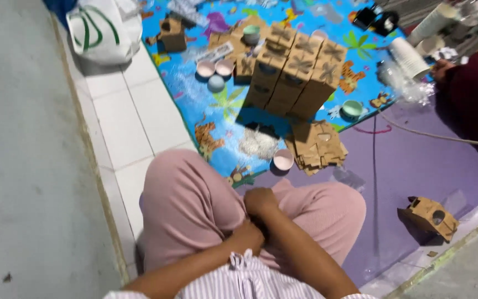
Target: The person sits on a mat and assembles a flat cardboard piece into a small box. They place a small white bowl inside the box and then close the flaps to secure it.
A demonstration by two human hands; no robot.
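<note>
Apparently both hands met in the lap, over pink trousers (195, 205): the left hand (245, 237) and right hand (260, 200) touched, fingers curled inward, and whether either grip held anything could not be told. Nearest ahead of them lay a small pink round cup (282, 159), just beside a flat stack of brown cardboard cut-outs (317, 146), slightly toward the right hand. Purple mat (410, 166) lay open to the right.

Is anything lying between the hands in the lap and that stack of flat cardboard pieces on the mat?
Only the person's own pink-trousered knees rise between the hands and the flat cardboard stack. A small pink bowl sits just left of the stack, not squarely in line.
</note>
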